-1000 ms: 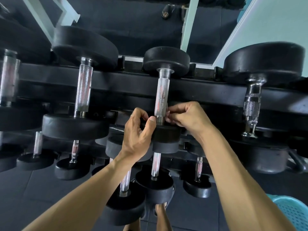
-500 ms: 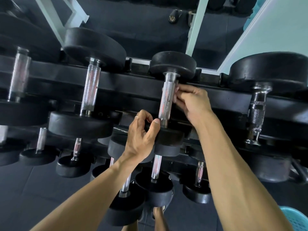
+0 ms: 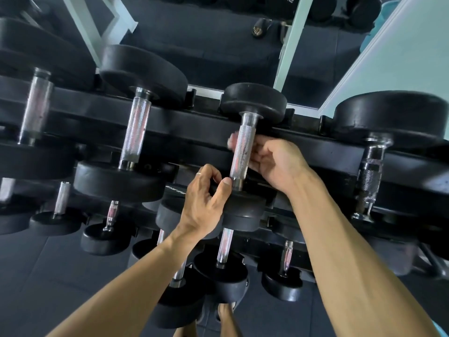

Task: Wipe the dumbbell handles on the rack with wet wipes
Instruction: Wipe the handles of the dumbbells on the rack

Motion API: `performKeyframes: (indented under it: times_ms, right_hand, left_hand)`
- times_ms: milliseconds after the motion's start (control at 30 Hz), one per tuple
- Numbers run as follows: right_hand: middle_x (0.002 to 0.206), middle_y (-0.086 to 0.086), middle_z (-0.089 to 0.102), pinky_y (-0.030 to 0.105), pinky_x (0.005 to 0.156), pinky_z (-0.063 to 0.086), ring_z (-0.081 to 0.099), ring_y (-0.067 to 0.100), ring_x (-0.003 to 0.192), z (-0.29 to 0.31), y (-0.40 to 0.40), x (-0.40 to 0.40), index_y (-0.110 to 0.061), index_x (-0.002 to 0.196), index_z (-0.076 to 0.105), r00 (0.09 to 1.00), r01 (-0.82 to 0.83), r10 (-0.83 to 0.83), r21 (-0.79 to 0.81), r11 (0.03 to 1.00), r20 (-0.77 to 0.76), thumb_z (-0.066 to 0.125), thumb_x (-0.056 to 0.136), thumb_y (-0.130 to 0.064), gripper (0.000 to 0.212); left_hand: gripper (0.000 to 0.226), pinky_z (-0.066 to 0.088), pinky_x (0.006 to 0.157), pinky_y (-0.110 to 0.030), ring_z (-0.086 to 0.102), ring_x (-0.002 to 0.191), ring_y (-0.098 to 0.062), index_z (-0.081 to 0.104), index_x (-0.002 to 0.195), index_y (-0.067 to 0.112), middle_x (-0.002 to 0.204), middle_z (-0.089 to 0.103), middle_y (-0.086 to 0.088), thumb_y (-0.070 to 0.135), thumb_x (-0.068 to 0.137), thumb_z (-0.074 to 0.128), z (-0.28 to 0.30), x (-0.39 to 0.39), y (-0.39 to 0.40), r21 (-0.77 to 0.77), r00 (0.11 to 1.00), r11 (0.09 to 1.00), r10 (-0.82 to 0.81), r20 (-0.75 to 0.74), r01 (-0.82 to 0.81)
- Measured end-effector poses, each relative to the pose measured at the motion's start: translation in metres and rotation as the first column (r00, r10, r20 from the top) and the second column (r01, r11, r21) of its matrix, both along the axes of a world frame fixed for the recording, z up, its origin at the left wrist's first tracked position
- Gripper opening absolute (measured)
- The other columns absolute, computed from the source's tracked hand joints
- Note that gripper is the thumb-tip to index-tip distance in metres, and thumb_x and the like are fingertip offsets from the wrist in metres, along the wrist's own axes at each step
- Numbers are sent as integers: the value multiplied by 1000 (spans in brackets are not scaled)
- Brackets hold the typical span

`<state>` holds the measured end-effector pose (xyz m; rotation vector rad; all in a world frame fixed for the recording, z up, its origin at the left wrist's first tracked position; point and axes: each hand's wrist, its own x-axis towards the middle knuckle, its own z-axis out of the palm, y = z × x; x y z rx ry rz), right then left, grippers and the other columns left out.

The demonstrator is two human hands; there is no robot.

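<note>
A knurled chrome dumbbell handle [image 3: 241, 154] between black round heads on the rack's [image 3: 194, 139] top tier was wrapped by the right hand [image 3: 274, 164], while the near head [image 3: 243, 210] was gripped by the left hand [image 3: 206, 203].

Dim, cool daylight – chrome glints, blurred left edge, wide-angle bending at the borders

Bare forearms; ring [image 3: 198, 174] on left hand [image 3: 206, 205] fingers.
</note>
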<state>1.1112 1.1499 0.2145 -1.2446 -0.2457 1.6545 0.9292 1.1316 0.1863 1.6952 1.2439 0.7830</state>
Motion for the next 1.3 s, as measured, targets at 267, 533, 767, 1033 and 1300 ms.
performKeyframes:
  times_ms: [267, 533, 767, 1033, 1300]
  right_hand:
    - [127, 31, 62, 45, 113, 39, 57, 37, 126, 3, -5, 8, 13, 132, 51, 960, 96, -92, 3, 995, -263, 23, 92, -29, 63]
    - [117, 32, 66, 44, 96, 47, 62, 37, 103, 3, -13, 9, 18, 126, 54, 995, -86, 79, -119, 989, -66, 20, 95, -38, 72]
    - [126, 31, 62, 37, 86, 55, 60, 36, 111, -8, -18, 3, 11, 120, 61, 991, -48, 38, -76, 996, -132, 19, 93, -33, 67]
    - [119, 29, 67, 36, 101, 51, 68, 33, 109, -2, 4, 4, 12, 123, 59, 991, 46, -48, -21, 999, -125, 26, 83, -4, 54]
    - [73, 13, 71, 20, 58, 57, 68, 15, 63, 12, -46, 11, 3, 80, 70, 976, 113, -89, -112, 987, 201, 53, 89, 13, 22]
  left_hand:
    - [24, 34, 64, -19, 41, 64, -8, 41, 74, 27, 66, 42, 13, 48, 84, 46, -1, 1, 0, 8, 1000, 1000, 11, 3, -11]
    - [25, 33, 64, -24, 40, 62, -10, 41, 76, 26, 65, 42, 10, 48, 86, 46, -4, 1, 0, 1, 1000, 1000, 12, 6, -12]
    - [24, 33, 64, -25, 40, 63, -9, 41, 76, 29, 65, 41, 13, 49, 87, 46, -5, 0, 1, 20, 1000, 1000, 14, -2, -14]
    - [24, 33, 62, -25, 39, 61, -9, 43, 76, 24, 63, 41, 12, 46, 85, 46, -2, 1, 0, -10, 1000, 1000, 28, 5, -28]
    - [27, 34, 63, -17, 45, 67, -9, 46, 78, 18, 69, 47, 9, 45, 84, 46, 5, 1, -1, -27, 1000, 1000, -11, -14, 10]
